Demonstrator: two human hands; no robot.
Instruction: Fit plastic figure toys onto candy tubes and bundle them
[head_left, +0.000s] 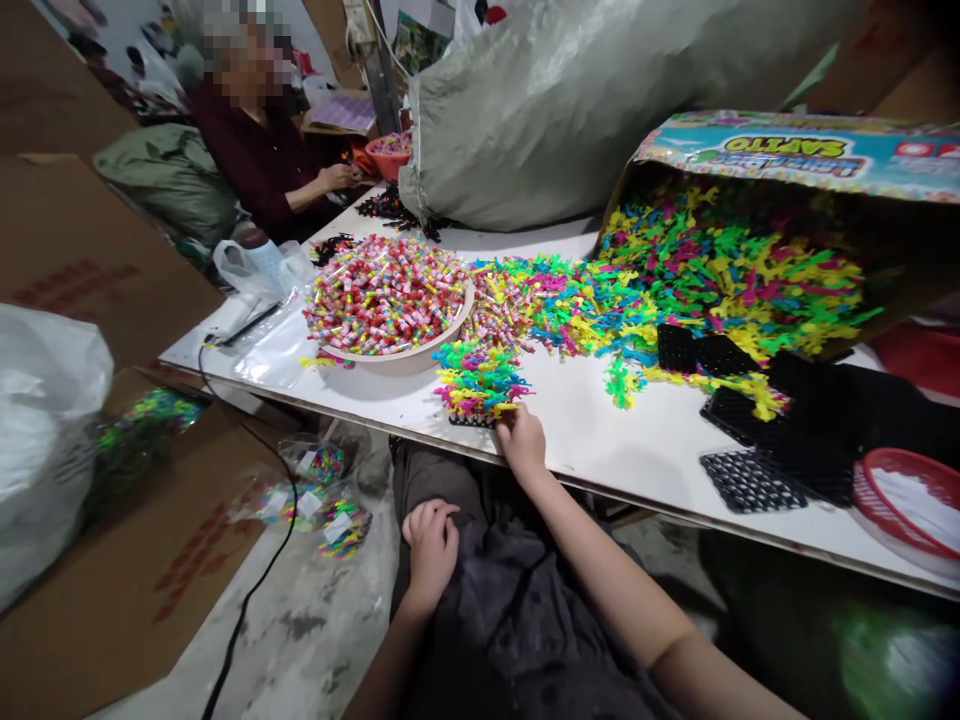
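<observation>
R hand [521,440] reaches fwd, forearm running up from lower right, wrist over the near edge of the worktop [615,450]; its fingers curl down w/ tips touching the near side of the filled tray [477,388]; can't tell if they pinch it or just rest on it. L hand [430,540] lies low on the lap [510,610], below the worktop edge, knuckles up; fingers folded into a loose fist w/ nothing seen in it.

Counts: 1 filled tray, black, packed w/ upright neon figures, at the worktop edge just in front of the bowl [390,352]; 1 bowl, heaped w/ small wrapped sweets; 1 big loose pile of figures [675,270] spilling from 1 printed carton [787,150] tipped on its side; at least 4 empty grid trays [750,482] to the right, more black ones overlap behind, so exact no. unclear; 1 red basket [864,495] at far right; 1 grey sack [600,100] at the back; 1 other person [262,150] sits at the far left corner, hands together.
</observation>
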